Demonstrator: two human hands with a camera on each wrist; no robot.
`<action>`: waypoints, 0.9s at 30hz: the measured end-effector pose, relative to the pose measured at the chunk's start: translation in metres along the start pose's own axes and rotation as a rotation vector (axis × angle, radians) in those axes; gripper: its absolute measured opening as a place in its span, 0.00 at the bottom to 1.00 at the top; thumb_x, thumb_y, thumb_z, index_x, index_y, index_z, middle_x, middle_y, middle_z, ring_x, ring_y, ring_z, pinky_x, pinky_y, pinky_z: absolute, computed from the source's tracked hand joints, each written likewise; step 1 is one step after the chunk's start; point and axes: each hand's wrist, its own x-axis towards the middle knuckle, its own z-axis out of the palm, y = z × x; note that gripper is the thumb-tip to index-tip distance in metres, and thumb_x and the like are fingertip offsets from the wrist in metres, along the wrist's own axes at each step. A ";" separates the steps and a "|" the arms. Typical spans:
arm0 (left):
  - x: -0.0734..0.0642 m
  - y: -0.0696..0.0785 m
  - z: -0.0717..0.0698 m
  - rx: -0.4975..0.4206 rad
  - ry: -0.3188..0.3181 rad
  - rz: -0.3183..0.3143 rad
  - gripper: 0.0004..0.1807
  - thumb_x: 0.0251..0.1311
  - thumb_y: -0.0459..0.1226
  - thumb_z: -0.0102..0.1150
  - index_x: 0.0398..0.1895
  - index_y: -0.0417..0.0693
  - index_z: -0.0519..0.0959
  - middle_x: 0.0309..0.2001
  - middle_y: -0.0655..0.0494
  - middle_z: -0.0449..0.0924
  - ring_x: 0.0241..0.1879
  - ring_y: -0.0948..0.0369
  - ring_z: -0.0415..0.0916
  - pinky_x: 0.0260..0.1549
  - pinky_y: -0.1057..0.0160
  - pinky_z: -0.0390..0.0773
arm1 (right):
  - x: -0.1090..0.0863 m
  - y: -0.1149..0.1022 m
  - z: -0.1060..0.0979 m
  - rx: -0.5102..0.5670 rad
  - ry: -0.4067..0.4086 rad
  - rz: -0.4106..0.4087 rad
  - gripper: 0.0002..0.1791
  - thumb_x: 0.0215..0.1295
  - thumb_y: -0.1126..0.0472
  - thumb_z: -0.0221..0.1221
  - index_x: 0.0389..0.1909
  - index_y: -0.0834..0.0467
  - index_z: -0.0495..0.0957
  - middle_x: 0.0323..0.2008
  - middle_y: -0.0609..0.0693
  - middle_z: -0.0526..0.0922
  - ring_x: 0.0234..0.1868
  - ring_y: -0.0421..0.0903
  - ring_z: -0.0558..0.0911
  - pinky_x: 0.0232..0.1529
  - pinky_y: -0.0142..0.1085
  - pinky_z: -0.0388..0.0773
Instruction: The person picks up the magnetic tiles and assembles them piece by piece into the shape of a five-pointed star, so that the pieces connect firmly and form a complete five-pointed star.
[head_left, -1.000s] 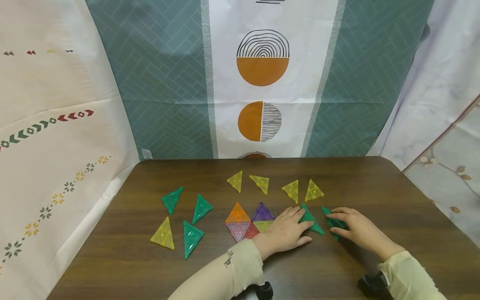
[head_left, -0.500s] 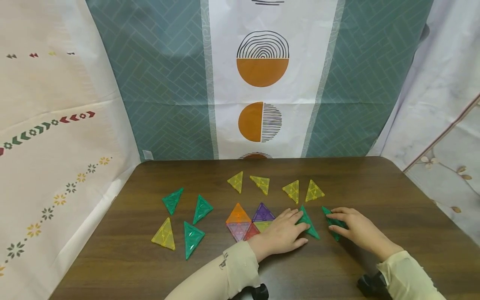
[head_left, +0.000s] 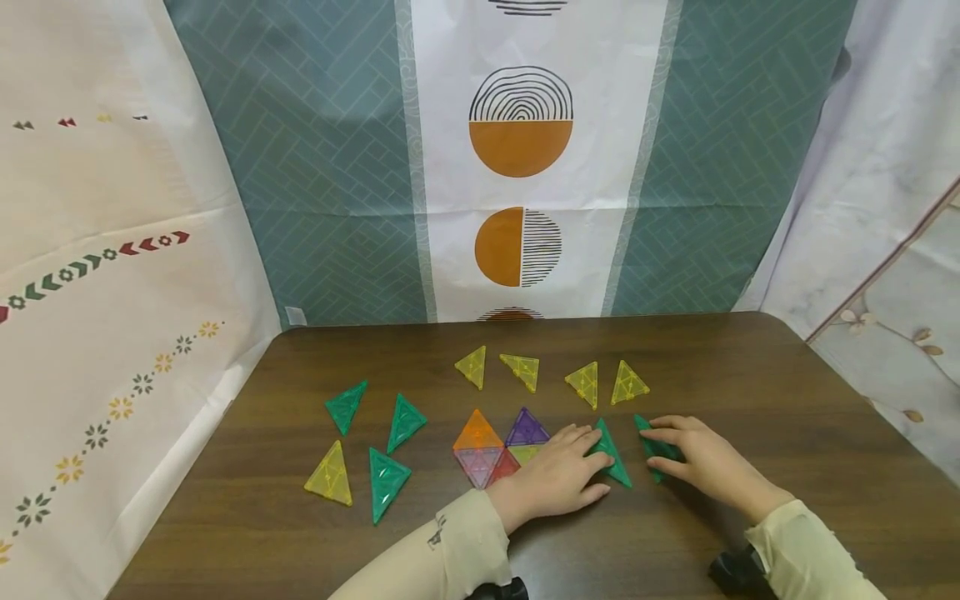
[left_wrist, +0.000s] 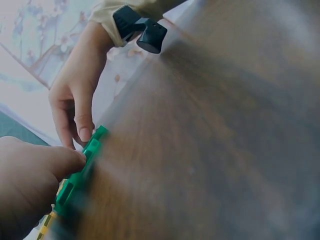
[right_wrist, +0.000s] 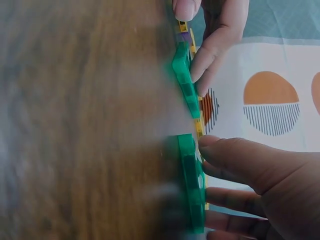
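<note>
Right grip [head_left: 701,454] is wide, its loosely extended fingers resting on a translucent green plastic triangle [head_left: 662,451], right of centre in the frame's lower half. This piece lies leftward, partly beneath the fingertips — its long edge slopes from upper left to lower right. Just left across a strip of dark wooden table [head_left: 600,550], a matching green triangle [head_left: 611,448] runs nearly parallel, touched by the left grip [head_left: 551,475], whose fingers look straight. Each hand is nearest its own triangle — the two pieces sit apart.
</note>
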 end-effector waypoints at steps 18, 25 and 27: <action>-0.012 -0.001 -0.003 0.023 0.024 0.035 0.22 0.69 0.55 0.46 0.59 0.59 0.76 0.67 0.51 0.69 0.69 0.56 0.64 0.70 0.58 0.61 | 0.004 -0.019 0.007 0.003 0.005 -0.072 0.23 0.56 0.54 0.67 0.52 0.59 0.81 0.53 0.58 0.80 0.53 0.60 0.79 0.54 0.59 0.74; -0.014 -0.001 -0.002 0.019 0.030 0.044 0.21 0.69 0.54 0.46 0.59 0.59 0.76 0.67 0.50 0.70 0.69 0.56 0.64 0.70 0.58 0.61 | 0.005 -0.024 0.007 0.007 -0.005 -0.104 0.23 0.56 0.54 0.67 0.53 0.59 0.81 0.53 0.57 0.80 0.52 0.57 0.79 0.48 0.49 0.80; -0.015 -0.001 -0.003 0.016 0.032 0.046 0.21 0.69 0.54 0.46 0.58 0.58 0.76 0.67 0.50 0.70 0.69 0.56 0.64 0.70 0.57 0.61 | 0.005 -0.026 0.008 0.007 -0.006 -0.110 0.23 0.56 0.54 0.67 0.53 0.59 0.81 0.53 0.57 0.80 0.52 0.57 0.79 0.49 0.49 0.80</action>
